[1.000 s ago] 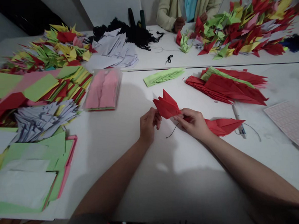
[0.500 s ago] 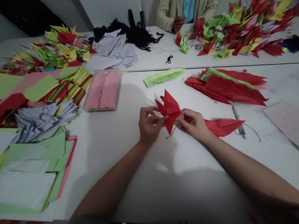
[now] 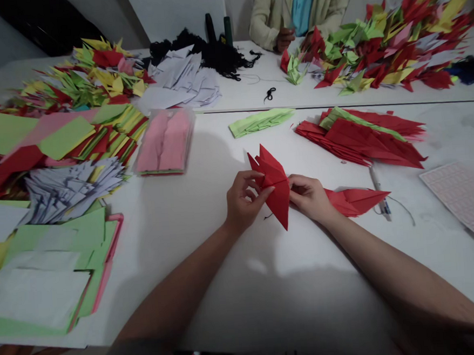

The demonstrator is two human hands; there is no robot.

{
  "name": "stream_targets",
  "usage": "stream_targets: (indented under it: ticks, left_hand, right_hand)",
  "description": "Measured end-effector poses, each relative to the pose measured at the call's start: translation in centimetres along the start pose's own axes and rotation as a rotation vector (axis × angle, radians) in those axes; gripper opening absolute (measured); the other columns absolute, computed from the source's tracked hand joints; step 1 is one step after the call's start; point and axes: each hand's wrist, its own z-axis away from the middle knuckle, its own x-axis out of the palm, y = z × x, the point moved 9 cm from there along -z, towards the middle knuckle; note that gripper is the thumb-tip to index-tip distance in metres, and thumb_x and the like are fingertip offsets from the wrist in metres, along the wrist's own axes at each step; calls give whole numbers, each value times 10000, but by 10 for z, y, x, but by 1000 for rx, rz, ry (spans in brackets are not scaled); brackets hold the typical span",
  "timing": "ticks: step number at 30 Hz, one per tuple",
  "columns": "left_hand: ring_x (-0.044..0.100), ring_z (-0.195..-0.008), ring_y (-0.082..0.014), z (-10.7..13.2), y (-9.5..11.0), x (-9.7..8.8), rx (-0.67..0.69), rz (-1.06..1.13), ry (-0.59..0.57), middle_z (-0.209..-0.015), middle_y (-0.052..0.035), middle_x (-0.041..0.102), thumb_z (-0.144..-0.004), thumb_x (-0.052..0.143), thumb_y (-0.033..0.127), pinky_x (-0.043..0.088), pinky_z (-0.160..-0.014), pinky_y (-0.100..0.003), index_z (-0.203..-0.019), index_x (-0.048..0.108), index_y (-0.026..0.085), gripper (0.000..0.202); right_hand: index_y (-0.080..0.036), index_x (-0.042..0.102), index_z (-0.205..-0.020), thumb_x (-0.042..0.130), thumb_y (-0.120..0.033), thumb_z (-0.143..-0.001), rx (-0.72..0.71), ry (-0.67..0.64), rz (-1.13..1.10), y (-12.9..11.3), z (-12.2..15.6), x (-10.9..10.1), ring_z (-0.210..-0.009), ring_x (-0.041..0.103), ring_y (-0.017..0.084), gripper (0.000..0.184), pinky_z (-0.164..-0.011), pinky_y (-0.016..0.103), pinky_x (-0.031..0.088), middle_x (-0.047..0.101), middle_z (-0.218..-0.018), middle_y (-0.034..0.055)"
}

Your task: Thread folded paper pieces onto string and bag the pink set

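Note:
A red origami crane (image 3: 277, 188) is held up over the white table between both hands. My left hand (image 3: 244, 198) pinches its left side, thumb in front and fingers behind. At its right edge, my right hand (image 3: 309, 194) grips the paper between thumb and fingertips; the fingertips are partly hidden. A short dark string shows below the crane at its left. Just beyond my right wrist lies another red folded paper piece (image 3: 356, 200). Behind it rests a stack of red folded papers (image 3: 360, 139) with a green strip on top.
Green folded papers (image 3: 261, 122) and a pink paper pack (image 3: 165, 144) lie ahead. Coloured paper stacks (image 3: 64, 265) fill the left side. Heaps of folded paper (image 3: 390, 48) stand at the back, where a person (image 3: 298, 11) sits. A pen (image 3: 380, 194) and a printed sheet (image 3: 460, 197) lie right.
The red crane has turned, so its lower point now hangs further down and more of its flat side faces me. My left hand has shifted slightly right with it.

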Motion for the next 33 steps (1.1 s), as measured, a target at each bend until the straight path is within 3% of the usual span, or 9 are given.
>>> stream_targets:
  ticks: [8,22,33]
  left_hand:
    - [583,-643,-56,1,13,-7,64,-11,100,-793,15,633,-745,773,192,513,-577,-151,-900,604,184,229]
    - [583,-616,-62,3,12,-2,80,-47,57,-789,7,645,-769,758,237,522,-576,-177,-871,611,181,187]
    - [572,-614,-55,7,20,-3,159,-78,91,-791,14,639,-771,749,178,512,-583,-178,-861,594,181,179]
  right_hand:
    - [-198,688,-826,705,-281,-814,72,-53,-50,12,0,1,-640,533,125,86,-600,268,427,633,-711,-7]
    - [-201,680,-768,748,-361,-776,96,44,-89,11,2,-4,-565,497,116,174,-529,261,414,625,-650,-10]
    - [-225,665,-767,786,-388,-745,101,19,-138,10,1,-2,-606,512,130,204,-526,264,411,615,-691,-4]
